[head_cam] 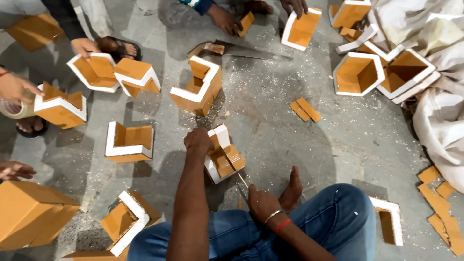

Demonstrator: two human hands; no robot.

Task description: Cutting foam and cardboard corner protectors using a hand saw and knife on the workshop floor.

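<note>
Corner block under the blade, grey concrete floor [309, 145].
Left hand [197, 142] clamps the orange-faced, white-foam L-shaped corner piece [223, 157]; right hand [261, 201], below it, fists a thin saw blade [235, 170], handle hidden in the grip.

Far across the grey concrete floor [338, 145] a handsaw [251, 50] lies flat amid white crumbs. Right of centre rest two small brown cardboard strips [304, 109]. At far right, hexagonal foam-edged cardboard frames [358, 74] sit against a white sack [442, 111]. Left, an L-shaped corner piece [128, 141] stands alone; near left lies a closed cardboard box [31, 212]
</note>
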